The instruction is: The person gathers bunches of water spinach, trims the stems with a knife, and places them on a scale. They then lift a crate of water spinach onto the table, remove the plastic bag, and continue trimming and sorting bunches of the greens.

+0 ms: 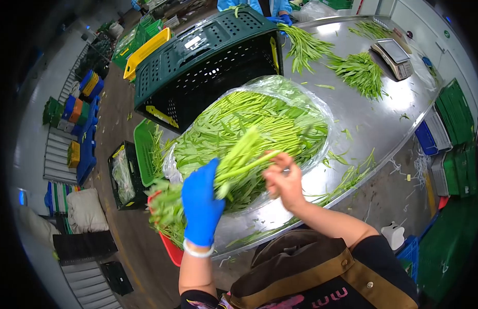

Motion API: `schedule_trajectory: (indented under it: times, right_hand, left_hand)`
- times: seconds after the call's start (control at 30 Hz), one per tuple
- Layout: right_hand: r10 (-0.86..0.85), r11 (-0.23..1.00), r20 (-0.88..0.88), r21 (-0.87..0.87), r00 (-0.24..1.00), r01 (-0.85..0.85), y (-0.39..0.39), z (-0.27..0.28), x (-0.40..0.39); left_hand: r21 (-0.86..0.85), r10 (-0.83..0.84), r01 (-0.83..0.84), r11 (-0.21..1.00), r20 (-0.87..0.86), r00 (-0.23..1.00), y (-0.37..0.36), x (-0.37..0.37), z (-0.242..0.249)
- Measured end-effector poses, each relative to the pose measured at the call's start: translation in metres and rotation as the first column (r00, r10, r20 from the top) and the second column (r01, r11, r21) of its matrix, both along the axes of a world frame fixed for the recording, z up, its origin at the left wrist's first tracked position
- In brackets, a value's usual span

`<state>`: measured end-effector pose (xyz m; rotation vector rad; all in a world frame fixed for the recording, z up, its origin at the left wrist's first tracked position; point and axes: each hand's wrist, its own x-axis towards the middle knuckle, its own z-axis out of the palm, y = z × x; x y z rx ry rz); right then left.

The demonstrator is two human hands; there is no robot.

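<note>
My left hand (203,203), in a blue glove, grips a bunch of water spinach (241,154) round its middle. The stems slant up to the right and the leaves hang at the lower left. My bare right hand (284,180) is curled at the end of one stem (254,166) that sticks out of the bunch; its fingertips are slightly blurred. A small dark thing shows at its fingers, too small to name. Beneath both hands lies a large clear plastic bag (325,121), its mouth wide, full of layered water spinach (208,131).
A dark green crate (198,46) lies on its side behind the bag on the metal table (352,123). A scale (392,57) and loose piles of greens (357,74) are at the right. A red basket (172,252) and green basket (145,152) stand left. Another person (259,7) stands opposite.
</note>
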<state>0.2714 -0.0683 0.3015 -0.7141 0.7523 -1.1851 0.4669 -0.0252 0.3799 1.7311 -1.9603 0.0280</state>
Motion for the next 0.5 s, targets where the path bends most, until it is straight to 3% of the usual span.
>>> schedule_trajectory:
  times: [0.07,0.1,0.2,0.3,0.4,0.5]
  right_hand:
    - [-0.110,0.993,-0.080,0.032,0.991,0.113,-0.009,-0.019,-0.044]
    - [-0.167,0.980,-0.127,0.089,0.978,0.179,-0.006,-0.025,-0.062]
    - [-0.168,0.965,-0.314,0.143,0.935,0.222,0.002,-0.071,-0.109]
    - [-0.157,0.962,-0.390,0.149,0.907,0.230,0.007,-0.093,-0.132]
    - [-0.115,0.961,-0.388,0.191,0.915,0.202,-0.001,-0.105,-0.131]
    - [-0.071,0.968,-0.315,0.209,0.946,0.143,-0.014,-0.109,-0.119]
  left_hand:
    - [0.072,-0.145,0.136,0.988,0.129,0.981,-0.040,-0.024,-0.024]
    - [0.188,-0.181,0.149,0.971,0.167,0.969,-0.060,-0.035,-0.053]
    - [0.271,-0.220,0.147,0.951,0.264,0.939,-0.085,-0.065,-0.118]
    - [0.239,-0.236,0.161,0.958,0.327,0.915,-0.091,-0.080,-0.120]
    - [0.329,-0.282,0.211,0.920,0.188,0.941,-0.099,-0.085,-0.117]
    - [0.409,-0.237,0.120,0.905,0.249,0.939,-0.106,-0.096,-0.111]
